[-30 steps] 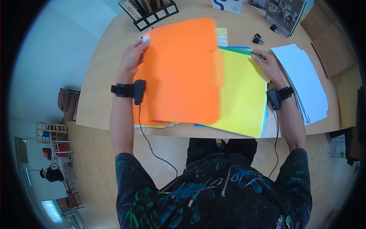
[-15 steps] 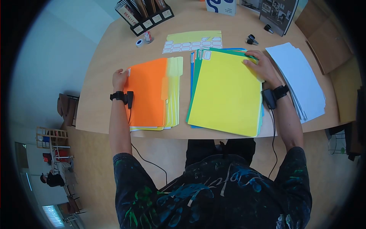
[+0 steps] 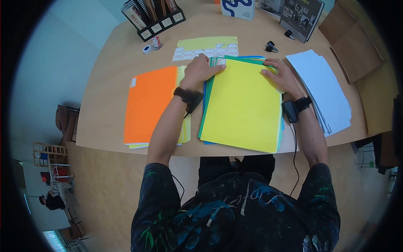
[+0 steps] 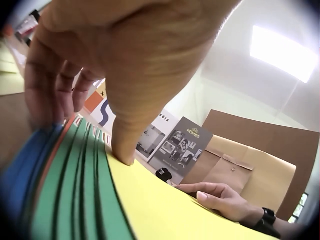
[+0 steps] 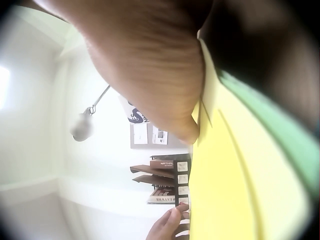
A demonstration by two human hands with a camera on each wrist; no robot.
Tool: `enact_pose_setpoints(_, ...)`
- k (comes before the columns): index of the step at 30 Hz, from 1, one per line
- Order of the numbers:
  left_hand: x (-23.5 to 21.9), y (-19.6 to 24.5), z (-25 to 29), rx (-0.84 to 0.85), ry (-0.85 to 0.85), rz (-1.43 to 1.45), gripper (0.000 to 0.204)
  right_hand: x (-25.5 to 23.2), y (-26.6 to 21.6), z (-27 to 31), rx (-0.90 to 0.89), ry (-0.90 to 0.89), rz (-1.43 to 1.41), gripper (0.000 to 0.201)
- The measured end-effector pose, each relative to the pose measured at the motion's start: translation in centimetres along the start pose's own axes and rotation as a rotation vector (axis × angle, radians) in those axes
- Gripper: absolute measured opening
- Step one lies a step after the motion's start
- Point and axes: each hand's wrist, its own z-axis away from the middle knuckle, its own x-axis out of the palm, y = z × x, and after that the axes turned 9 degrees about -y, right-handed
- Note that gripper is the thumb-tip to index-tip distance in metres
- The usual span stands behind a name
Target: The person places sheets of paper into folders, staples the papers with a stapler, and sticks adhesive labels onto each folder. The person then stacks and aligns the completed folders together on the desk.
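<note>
A stack of folders lies in front of me, a yellow folder (image 3: pixel 241 109) on top and green folders (image 4: pixel 65 185) and blue folders (image 4: pixel 25 160) beneath. At its far left corner, my left hand (image 3: pixel 197 69) grips the stack, thumb on the yellow folder by a white label (image 3: pixel 221 62) and fingers down at the blue edges. My right hand (image 3: pixel 283 77) holds the far right corner, its thumb on top and its fingers over the far edge. Left of this stack lies another pile, topped by an orange folder (image 3: pixel 149 105) with pale yellow folders (image 3: pixel 187 126) under it.
A label sheet (image 3: pixel 205 46) lies behind the stacks. White paper (image 3: pixel 321 92) is piled at the right. Farther back are a tape roll (image 3: pixel 147 49), a small box (image 3: pixel 156 42), black clips (image 3: pixel 271 46), a black book rack (image 3: pixel 161 27) and standing books (image 3: pixel 300 19).
My left hand laid the orange folder on the left pile, let it go, and moved right to the yellow-topped stack. My right hand has stayed at that stack's far right corner.
</note>
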Motion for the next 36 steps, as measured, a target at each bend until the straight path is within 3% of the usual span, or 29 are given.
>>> enact_pose_setpoints(2,0.6,-0.5,-0.8,-0.015,0.041,-0.055,0.080,0.1,0.2,0.0,-0.002,0.007,-0.012,0.045)
enact_pose_setpoints(5,0.2,-1.4,-1.1,-0.044,0.005,0.033,0.069,0.1,0.2,-0.2,0.012,0.011,-0.087,0.042)
enact_pose_setpoints(7,0.4,-2.4,-1.0,-0.030,-0.061,0.418,0.057,0.0,0.7,-0.2,0.028,0.008,-0.145,0.040)
enact_pose_setpoints(11,1.3,-3.7,-1.5,-0.032,-0.105,0.587,0.043,-0.1,1.4,-0.4,-0.026,-0.006,-0.113,0.033)
enact_pose_setpoints(13,2.3,-4.2,-1.7,0.172,0.017,0.676,0.037,0.0,1.9,-0.5,-0.049,-0.006,-0.084,0.031)
enact_pose_setpoints(23,3.3,-3.4,-1.6,0.320,0.014,0.855,0.032,0.0,1.2,-0.5,0.123,0.006,-0.182,0.034)
enact_pose_setpoints(25,3.3,-3.1,-1.2,0.346,0.029,1.073,0.031,0.2,1.8,-0.7,0.147,0.037,-0.214,0.035)
enact_pose_setpoints(28,3.3,-3.4,-1.4,0.351,-0.015,1.121,0.031,-0.3,1.1,-0.8,0.029,0.117,-0.113,0.038)
enact_pose_setpoints(30,3.5,-3.2,-1.4,0.358,-0.018,1.080,0.030,-1.2,-1.4,-0.3,0.166,0.035,-0.544,0.038)
enact_pose_setpoints(36,3.3,-2.2,-0.3,0.372,-0.045,0.789,0.031,-1.1,-1.1,-0.3,0.173,0.088,-0.737,0.038)
